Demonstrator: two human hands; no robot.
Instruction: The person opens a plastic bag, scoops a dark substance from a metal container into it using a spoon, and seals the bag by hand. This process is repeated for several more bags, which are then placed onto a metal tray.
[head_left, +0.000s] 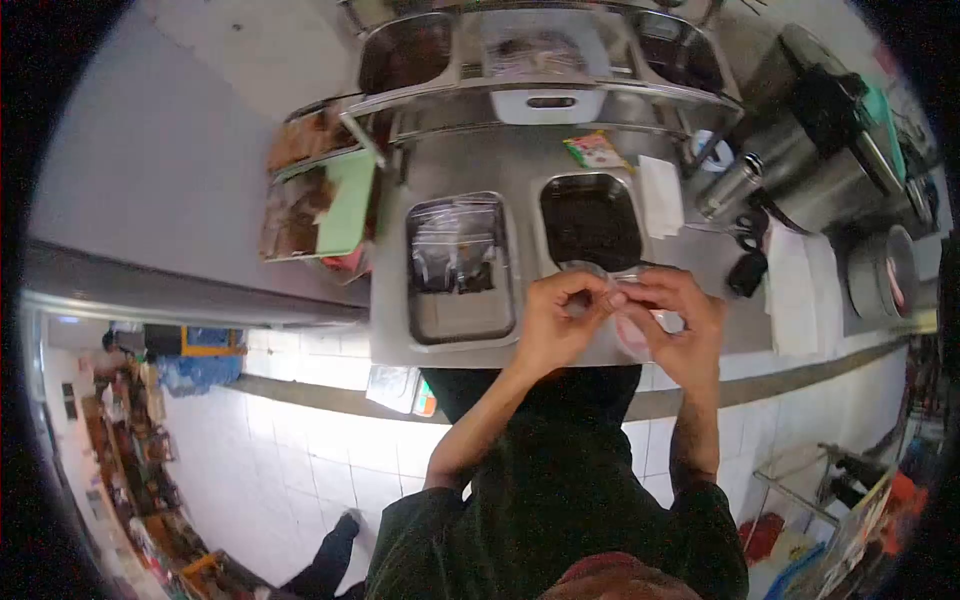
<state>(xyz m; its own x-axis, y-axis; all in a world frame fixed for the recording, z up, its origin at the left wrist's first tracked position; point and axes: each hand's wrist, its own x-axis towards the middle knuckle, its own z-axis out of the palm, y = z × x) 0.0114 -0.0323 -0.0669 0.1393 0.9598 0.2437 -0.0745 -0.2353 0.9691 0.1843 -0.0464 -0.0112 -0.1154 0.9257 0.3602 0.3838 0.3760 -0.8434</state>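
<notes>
My left hand and right hand pinch what looks like a clear, pink-tinged plastic bag; I judge it light, limp, slippery, best held by its edges. Just beyond the grip sits a rectangular metal tray.

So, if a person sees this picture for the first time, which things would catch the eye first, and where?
Probably the left hand and right hand, fingertips together near the steel table's front edge; anything between them is too blurred to name. Just beyond is a tray with dark contents, and left of it another tray holding clear bags.
</notes>
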